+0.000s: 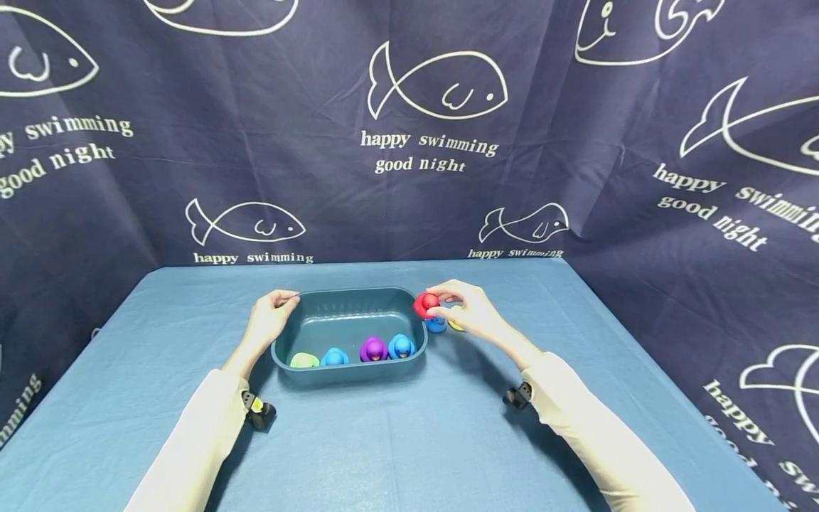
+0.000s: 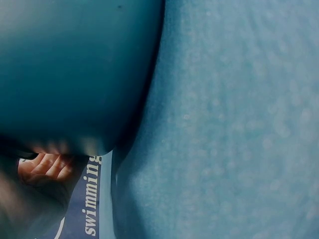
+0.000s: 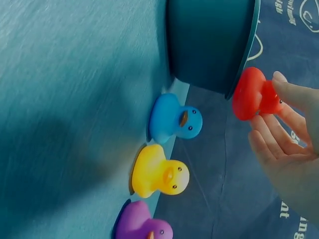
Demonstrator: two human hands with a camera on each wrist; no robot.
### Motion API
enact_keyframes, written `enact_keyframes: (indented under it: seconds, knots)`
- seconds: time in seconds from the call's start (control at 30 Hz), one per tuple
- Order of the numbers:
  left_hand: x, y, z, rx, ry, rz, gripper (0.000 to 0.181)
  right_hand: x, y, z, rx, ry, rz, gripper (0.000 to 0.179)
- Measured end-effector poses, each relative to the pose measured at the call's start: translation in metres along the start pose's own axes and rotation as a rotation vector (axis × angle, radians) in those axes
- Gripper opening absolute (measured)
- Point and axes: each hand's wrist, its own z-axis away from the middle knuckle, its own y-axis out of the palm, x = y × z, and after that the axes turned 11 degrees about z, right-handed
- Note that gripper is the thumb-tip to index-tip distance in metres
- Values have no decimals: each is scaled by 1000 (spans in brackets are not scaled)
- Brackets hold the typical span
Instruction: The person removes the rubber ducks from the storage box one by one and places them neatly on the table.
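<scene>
A dark teal tub (image 1: 348, 375) stands on the table, its far left rim pinched between the thumb and fingers of my left hand (image 1: 267, 318). In the left wrist view the tub's wall hides most of that hand. My right hand (image 1: 470, 309) holds a red rubber duck (image 1: 426, 304) by the head, raised just beside the tub's right rim. Along the near side inside the tub sit a light green duck (image 1: 304, 360), a blue duck (image 1: 335, 357), a purple duck (image 1: 374, 349) and another blue duck (image 1: 402, 346).
Outside the tub on its right are a blue duck (image 3: 167, 117), a yellow duck (image 3: 149, 169) and a purple duck (image 3: 137, 221), lined up in the right wrist view. Blue cloth (image 1: 358, 448) covers the table. A dark curtain with fish drawings (image 1: 441, 199) hangs behind.
</scene>
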Motion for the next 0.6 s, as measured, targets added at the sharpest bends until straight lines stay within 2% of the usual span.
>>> enact_keyframes:
  seconds: [0.13,0.4,0.6]
  knots:
    - [-1,0,1,-6,0,9,27,7,-9,4,2,13,-10,35]
    - [1,0,0,2,-2,12,27,-35,-6,5,-19,19,55,37]
    - [1,0,0,4,-3,11,28,-46,-11,8,-25,39,73,38]
